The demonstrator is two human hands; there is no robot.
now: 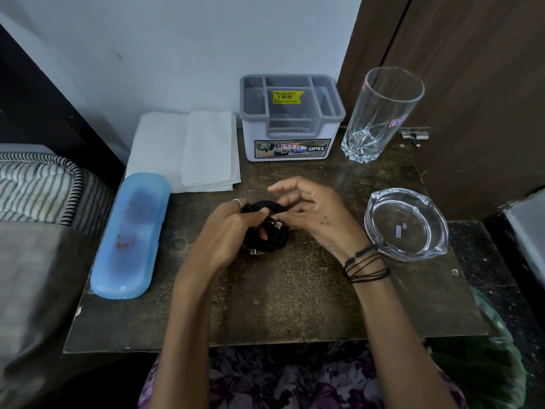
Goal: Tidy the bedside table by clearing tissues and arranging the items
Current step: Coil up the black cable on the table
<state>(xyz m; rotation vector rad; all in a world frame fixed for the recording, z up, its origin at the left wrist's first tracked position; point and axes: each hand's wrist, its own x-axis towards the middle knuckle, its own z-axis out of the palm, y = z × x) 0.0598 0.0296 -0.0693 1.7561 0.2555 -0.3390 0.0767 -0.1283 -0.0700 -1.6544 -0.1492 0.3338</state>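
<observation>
A coiled black cable [269, 237] lies in the middle of the dark bedside table [295, 305], and both my hands are on it. My left hand [224, 234] grips the coil's left side, thumb over the loops. At the coil's right side, the lower fingers of my right hand [312, 214] pinch the cable near a plug while its upper fingers are spread. Folded white tissues [188, 152] lie flat at the back left. A light blue oblong case [129, 234] runs along the left edge.
A grey and white compartment organiser [292, 119] stands at the back centre, a tall empty glass [380, 113] to its right. A clear glass ashtray [405, 222] sits by my right wrist. A bed with striped bedding [38, 187] borders the left, a brown door [472, 84] the right.
</observation>
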